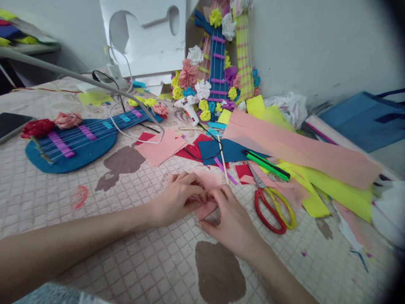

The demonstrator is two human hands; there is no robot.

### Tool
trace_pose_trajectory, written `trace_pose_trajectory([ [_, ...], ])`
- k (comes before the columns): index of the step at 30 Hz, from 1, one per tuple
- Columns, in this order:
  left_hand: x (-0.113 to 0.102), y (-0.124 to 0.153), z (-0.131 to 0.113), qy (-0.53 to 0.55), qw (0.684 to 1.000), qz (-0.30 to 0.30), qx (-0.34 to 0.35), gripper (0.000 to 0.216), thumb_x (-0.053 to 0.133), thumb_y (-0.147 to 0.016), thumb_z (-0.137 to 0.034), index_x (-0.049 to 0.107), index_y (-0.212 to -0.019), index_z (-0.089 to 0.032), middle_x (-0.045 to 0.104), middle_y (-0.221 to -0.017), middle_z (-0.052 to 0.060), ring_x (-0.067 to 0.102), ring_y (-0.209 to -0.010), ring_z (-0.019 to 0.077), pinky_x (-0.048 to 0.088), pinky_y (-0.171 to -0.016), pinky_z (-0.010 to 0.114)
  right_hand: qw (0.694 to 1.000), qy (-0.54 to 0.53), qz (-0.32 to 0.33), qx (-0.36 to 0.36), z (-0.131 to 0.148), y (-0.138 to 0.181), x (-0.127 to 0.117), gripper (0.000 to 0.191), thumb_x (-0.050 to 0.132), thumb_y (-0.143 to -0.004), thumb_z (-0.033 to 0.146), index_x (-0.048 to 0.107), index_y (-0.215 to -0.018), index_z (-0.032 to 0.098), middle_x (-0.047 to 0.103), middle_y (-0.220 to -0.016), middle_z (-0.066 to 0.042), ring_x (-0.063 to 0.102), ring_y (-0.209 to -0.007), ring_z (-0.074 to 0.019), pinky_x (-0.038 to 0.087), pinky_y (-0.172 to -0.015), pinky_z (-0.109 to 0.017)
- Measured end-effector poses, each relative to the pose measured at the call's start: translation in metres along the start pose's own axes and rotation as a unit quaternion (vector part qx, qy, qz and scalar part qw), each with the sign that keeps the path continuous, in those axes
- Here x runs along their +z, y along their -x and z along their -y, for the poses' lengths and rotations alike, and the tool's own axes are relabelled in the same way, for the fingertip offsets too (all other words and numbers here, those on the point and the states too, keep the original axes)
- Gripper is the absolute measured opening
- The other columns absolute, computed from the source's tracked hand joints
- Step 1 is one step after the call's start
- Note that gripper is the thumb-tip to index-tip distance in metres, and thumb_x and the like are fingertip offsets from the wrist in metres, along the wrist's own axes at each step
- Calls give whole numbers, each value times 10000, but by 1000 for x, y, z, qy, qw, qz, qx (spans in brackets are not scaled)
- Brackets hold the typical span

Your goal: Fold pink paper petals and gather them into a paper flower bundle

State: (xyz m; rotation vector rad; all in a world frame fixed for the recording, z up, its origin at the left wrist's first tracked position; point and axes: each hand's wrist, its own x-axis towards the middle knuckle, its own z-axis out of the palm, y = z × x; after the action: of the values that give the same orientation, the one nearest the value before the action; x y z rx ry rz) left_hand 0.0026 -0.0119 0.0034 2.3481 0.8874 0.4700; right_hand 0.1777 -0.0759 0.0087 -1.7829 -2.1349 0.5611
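My left hand (179, 198) and my right hand (229, 217) meet over a small pink paper piece (207, 196) lying on the quilted cloth (142, 257). Both hands have their fingers curled and pinched on the paper, folding it flat against the cloth. Part of the paper pokes out above and below the fingers. A thin wooden stick (224, 162) lies just beyond my hands.
Red and yellow scissors (272, 204) and a green pen (267, 165) lie to the right among pink, yellow, blue and red paper sheets. A blue paper guitar (71, 143) with roses lies at left. A glue gun (190, 109) and upright decorated guitars (218, 59) stand behind.
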Motion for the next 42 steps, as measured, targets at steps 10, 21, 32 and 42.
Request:
trace_pose_trajectory([
  [10, -7, -1, 7, 42, 999, 19, 4, 319, 680, -748, -207, 590, -1053, -237, 599, -1105, 34, 498, -1075, 241, 335, -888, 412, 987, -155, 40, -29, -12, 0, -12, 154, 546, -808, 105, 537, -902, 227, 494, -997, -22, 561, -896, -153, 484, -765, -291],
  [21, -30, -6, 30, 68, 979, 132, 139, 38, 632, -805, -187, 665, -788, -190, 537, -1245, 70, 505, -1155, 226, 381, -976, 355, 974, -184, 113, -67, -25, 0, -26, 150, 539, -832, 71, 574, -810, 215, 484, -1010, -1, 540, -859, -114, 443, -723, -239],
  [32, -12, -4, 15, 27, 997, 59, 45, 45, 595, -781, -162, 600, -736, -158, 569, -1156, 55, 529, -1052, 217, 382, -891, 364, 990, -134, -14, -40, -14, -4, -4, 154, 538, -785, 45, 534, -753, 196, 507, -840, 4, 527, -763, -128, 402, -653, -256],
  [42, -5, -2, 10, 0, 1000, 22, 16, 30, 591, -760, -148, 581, -773, -174, 580, -1124, 41, 527, -1037, 231, 376, -870, 404, 996, -78, -48, -21, -8, -5, 3, 117, 537, -814, 126, 529, -732, 209, 549, -835, -7, 560, -757, -148, 426, -631, -261],
])
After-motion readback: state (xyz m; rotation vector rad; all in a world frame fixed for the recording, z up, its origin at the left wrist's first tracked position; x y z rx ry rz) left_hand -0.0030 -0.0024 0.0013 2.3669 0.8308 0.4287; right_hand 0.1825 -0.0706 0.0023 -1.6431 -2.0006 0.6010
